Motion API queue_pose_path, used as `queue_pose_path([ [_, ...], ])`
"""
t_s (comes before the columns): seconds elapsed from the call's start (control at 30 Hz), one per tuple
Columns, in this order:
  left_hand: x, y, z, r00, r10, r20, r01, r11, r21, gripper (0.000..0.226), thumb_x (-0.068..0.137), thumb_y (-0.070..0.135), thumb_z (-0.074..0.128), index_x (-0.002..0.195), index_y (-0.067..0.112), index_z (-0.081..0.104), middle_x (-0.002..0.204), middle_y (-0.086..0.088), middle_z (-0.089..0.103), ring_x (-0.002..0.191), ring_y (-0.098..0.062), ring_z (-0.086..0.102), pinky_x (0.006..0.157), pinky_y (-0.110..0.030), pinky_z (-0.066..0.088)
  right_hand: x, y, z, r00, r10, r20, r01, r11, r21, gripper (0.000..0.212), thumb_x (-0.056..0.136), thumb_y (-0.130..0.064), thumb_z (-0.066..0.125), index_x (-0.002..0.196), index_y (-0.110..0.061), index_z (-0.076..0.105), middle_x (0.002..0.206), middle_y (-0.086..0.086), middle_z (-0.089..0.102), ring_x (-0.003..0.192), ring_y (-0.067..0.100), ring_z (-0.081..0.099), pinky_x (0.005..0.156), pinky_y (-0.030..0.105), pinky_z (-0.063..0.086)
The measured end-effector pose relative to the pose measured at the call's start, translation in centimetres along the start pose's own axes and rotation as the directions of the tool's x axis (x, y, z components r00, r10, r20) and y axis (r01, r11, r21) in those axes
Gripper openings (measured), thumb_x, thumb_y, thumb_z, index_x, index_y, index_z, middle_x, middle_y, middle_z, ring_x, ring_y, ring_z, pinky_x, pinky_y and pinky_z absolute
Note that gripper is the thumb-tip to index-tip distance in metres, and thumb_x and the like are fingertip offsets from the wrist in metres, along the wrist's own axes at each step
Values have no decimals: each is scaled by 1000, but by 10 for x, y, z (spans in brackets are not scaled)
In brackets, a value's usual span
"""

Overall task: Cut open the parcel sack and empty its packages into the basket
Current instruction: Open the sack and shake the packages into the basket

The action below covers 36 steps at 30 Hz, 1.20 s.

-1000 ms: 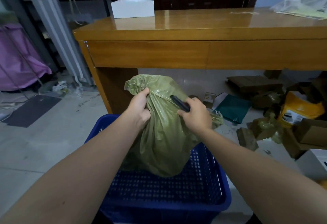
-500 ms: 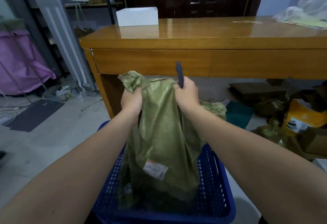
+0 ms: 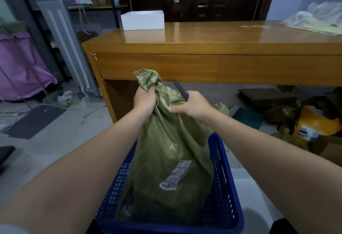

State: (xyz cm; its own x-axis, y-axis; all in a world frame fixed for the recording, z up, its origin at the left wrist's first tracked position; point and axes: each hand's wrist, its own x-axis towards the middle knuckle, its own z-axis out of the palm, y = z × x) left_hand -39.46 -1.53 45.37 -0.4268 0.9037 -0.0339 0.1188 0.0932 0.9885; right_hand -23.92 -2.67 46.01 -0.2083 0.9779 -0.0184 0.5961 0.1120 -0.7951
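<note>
The green woven parcel sack point(image 3: 172, 152) hangs upended inside the blue basket point(image 3: 222, 187), its lower bulk resting among the basket walls and a white shipping label point(image 3: 175, 175) facing the camera. The left hand point(image 3: 145, 101) is clenched tight around a bunched corner of the sack's raised end, with a tuft of fabric sticking up just above the fingers. The right hand point(image 3: 194, 105) pinches the sack's cloth just beside that, fingers closed on the fabric while also keeping a dark cutter point(image 3: 181, 91) tucked against the palm, its end pointing up and away past the knuckles. Judging from this, the step in hand is the emptying: the sack is held by its bottom so its packages can drop out. No package is plainly visible in the basket yet. The next move likely calls for lifting and shaking both gripped corners upward. Beyond the fingers stands a wooden desk point(image 3: 203, 48).
</note>
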Motion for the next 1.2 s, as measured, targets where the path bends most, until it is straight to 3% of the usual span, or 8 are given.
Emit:
queue_pose_path([
  [0.1,-1,-1,1,999,31,-11,-32,999,-16,39,100,34,47,137,26,47,126,-1,62,114,-24,59,103,-44,47,3,5,0,997,71,34,-65,987,-147,24,81,-28,77,91,-12,61,82,4,62,78,26,62,65,31,46],
  [0.23,-4,1,-11,945,-52,323,64,998,-28,62,87,31,62,142,29,34,120,-6,62,105,-25,64,86,-39,54,10,-5,-11,996,52,-73,-57,996,-75,24,88,-14,59,65,-20,52,61,2,50,55,24,48,51,28,34],
  [0.37,-6,0,-13,819,-205,536,-53,904,425,65,81,13,73,138,19,42,128,-7,58,114,-27,59,92,-39,50,10,-17,-16,995,23,-95,-27,999,-41,30,86,-7,54,61,-20,44,56,1,40,50,22,36,50,29,26],
  [0.67,6,51,8,979,147,144,-171,970,174,36,83,27,48,112,21,68,111,-6,70,105,-30,64,96,-46,53,12,-49,-36,973,-84,-216,120,980,161,14,77,-26,71,75,-16,61,75,0,63,72,22,58,66,31,45],
  [0.83,-7,44,9,921,233,311,-308,926,218,33,84,41,51,108,27,69,109,3,71,104,-21,65,96,-46,52,4,-24,-20,996,-29,-87,42,986,159,90,61,-37,84,141,-24,46,129,-1,63,114,24,59,98,44,49],
  [0.93,-13,43,8,896,302,324,-352,930,105,30,86,34,59,113,24,68,110,2,72,103,-18,65,95,-42,53,8,-23,-19,999,-17,-31,23,982,188,55,74,-23,77,126,-17,60,119,6,67,109,29,60,98,46,49],
  [1.03,-12,29,-3,894,205,399,-204,978,-45,74,73,17,79,140,19,46,124,-4,65,113,-21,62,91,-35,52,11,-33,-27,989,22,-147,4,984,178,19,83,-21,63,99,-14,71,95,7,70,83,27,62,70,37,54],
  [1.2,-38,-10,-8,802,-282,527,90,929,360,107,69,34,86,150,37,17,143,0,45,125,-26,46,87,-41,49,6,-35,-37,983,170,-69,-115,866,487,8,89,-14,54,82,-14,58,63,4,48,46,15,33,44,23,21],
])
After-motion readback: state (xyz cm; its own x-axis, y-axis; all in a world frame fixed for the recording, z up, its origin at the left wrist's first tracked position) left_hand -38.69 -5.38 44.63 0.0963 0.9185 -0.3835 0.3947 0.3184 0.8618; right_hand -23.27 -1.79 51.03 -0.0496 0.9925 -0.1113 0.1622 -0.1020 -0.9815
